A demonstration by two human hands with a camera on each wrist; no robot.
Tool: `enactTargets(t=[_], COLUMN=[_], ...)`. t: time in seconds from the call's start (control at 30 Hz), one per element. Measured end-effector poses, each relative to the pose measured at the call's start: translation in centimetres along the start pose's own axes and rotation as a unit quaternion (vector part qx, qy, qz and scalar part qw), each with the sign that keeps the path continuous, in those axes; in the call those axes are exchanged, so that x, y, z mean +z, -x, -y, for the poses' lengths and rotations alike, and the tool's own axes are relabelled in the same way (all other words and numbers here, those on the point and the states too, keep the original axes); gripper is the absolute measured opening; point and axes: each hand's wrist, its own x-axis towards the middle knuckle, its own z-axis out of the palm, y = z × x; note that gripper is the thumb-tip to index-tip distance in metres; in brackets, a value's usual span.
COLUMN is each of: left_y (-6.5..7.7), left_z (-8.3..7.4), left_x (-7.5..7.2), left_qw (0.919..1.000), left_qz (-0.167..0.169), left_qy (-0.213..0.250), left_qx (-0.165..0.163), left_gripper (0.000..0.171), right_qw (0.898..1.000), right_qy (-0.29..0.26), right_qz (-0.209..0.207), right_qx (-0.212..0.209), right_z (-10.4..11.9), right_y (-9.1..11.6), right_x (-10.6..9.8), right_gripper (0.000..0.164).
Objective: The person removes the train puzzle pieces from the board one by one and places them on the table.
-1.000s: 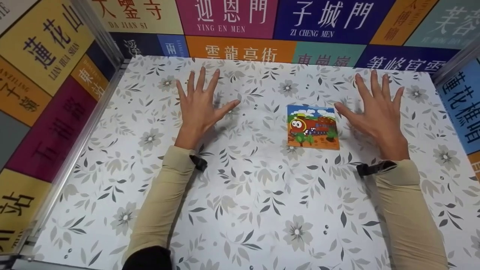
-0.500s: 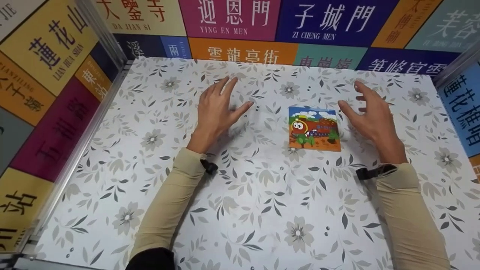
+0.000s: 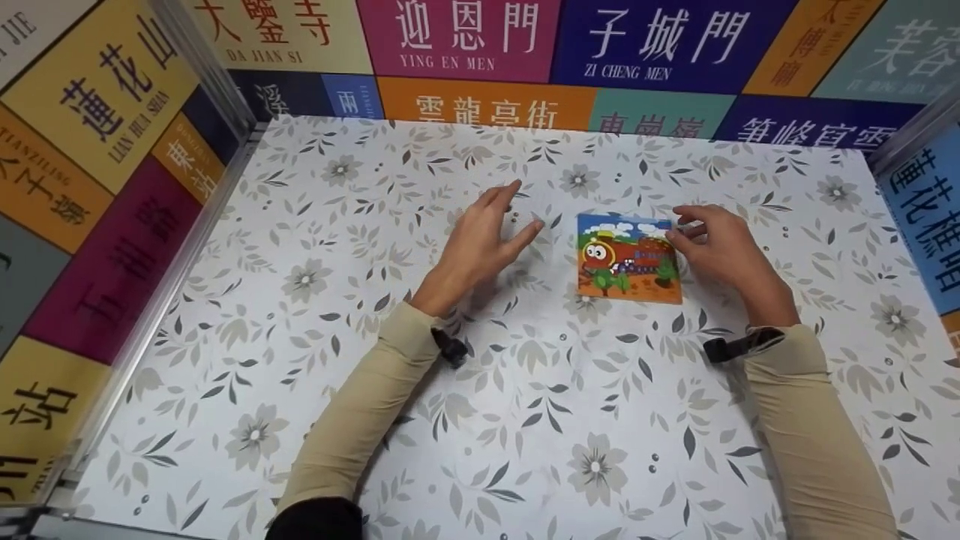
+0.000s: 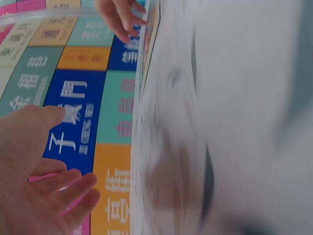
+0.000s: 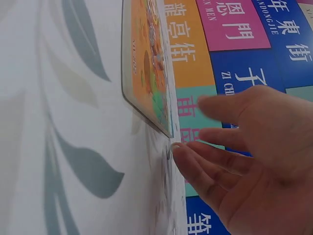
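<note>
Bare left hand [image 3: 480,240]: now stands farther right than a second ago, its gap to the flat square picture card with a red cartoon train [image 3: 628,266] reduced.
Left fingers: changed from widely spread to drawn together, thumb set apart.
Beige fabric left sleeve [image 3: 360,412]: slants more to the right; the small black wrist device [image 3: 451,349] at its cuff is displaced the same way.
Bare right hand [image 3: 716,244]: shifted left, toward the card.
Right fingers: changed from straight and fanned to bent, tips at the card's upper right edge; contact cannot be determined.
</note>
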Motion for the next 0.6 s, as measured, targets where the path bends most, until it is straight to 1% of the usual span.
enactTargets(t=[0.1,0.2,0.3,0.4,0.5,0.6], left_y=[-0.4,-0.9,-1.4,-1.8,-2.1,-2.4], left_z=[-1.3,-2.6,-3.8,-4.8,-5.6,-6.3], left_x=[1.2,2.6,4.0,5.2,6.1,7.0], left_qw=[0.9983,0.9933,0.9866,0.9807,0.9742,0.9705], left_qz=[0.04,0.083,0.129,0.172,0.207,0.225], left_qy=[0.04,0.074,0.09,0.084,0.079,0.065], left_qx=[0.016,0.032,0.041,0.039,0.043,0.056], left_gripper=[0.073,0.072,0.074,0.078,0.08,0.078], right_qw=[1.0,1.0,1.0,1.0,1.0,1.0], right_qy=[0.002,-0.002,0.001,0.007,0.006,0.002], right_qz=[0.011,0.012,0.011,0.012,0.014,0.016], right_qx=[0.008,0.016,0.016,0.013,0.012,0.013], right_z=[-0.1,-0.3,-0.4,-0.4,-0.4,-0.3], right_y=[-0.1,-0.1,-0.1,-0.3,-0.3,-0.3], right_x=[0.2,0.3,0.5,0.6,0.7,0.8], right_gripper=[0.053,0.052,0.051,0.051,0.05,0.048])
